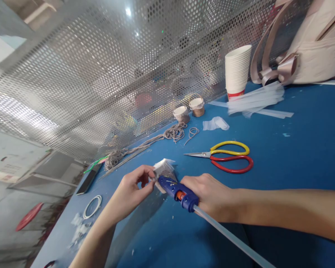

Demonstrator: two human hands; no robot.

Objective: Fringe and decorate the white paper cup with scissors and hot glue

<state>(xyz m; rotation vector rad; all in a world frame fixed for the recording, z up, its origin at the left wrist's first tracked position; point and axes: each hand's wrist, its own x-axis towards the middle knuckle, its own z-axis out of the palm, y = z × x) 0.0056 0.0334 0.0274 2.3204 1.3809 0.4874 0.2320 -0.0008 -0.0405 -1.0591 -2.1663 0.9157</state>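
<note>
Glue gun (175,190) sat low over the blue tabletop (296,149), near its front edge, nozzle touching a small white piece (163,166). Right hand (209,195) was closed around the gun's grip; a clear glue stick (231,238) trailed out the back. Left hand (132,190) pinched the white piece, fingertips closed on it right at the nozzle. Scissors (226,157) lay just beyond, cord (145,143) along the mesh panel (100,74), stacked cups (236,70) further back.

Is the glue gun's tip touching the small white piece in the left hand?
Cannot tell. In the head view the glue gun nozzle meets the white piece pinched by the left hand, but the fingers hide the exact contact point.
</note>
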